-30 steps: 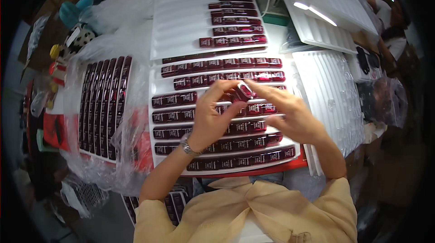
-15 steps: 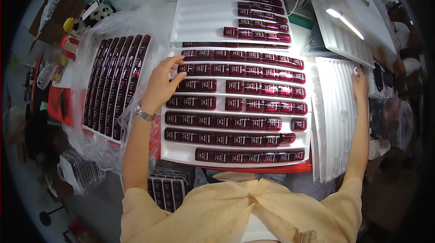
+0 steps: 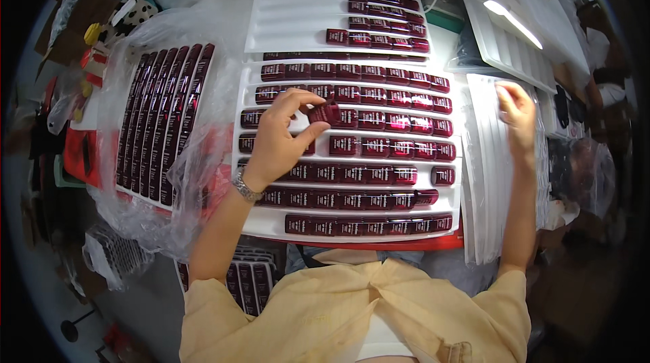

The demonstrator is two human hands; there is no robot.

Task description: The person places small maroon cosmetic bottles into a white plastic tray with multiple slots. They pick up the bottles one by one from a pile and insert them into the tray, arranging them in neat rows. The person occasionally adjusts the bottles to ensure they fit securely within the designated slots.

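My left hand, with a metal-banded watch or bracelet at the wrist, pinches a small dark red bottle between thumb and fingers. The bottle is tilted over the third row of a white ribbed tray, close to a gap. Similar dark red bottles lie side by side in the tray's rows, which have a few gaps. On the right, my right hand is closed, its fingers curled, above a stack of white ribbed trays. Whatever its fingers hold, if anything, is hidden.
A second white tray, partly filled with bottles, lies at the far side. To the left, a full tray sits in clear plastic wrap. A lit lamp and a tilted white tray are at the far right.
My left hand has moved right from the rows' left end and now holds a bottle. My right hand has come left and its fingers have curled. The whole view has shifted slightly.
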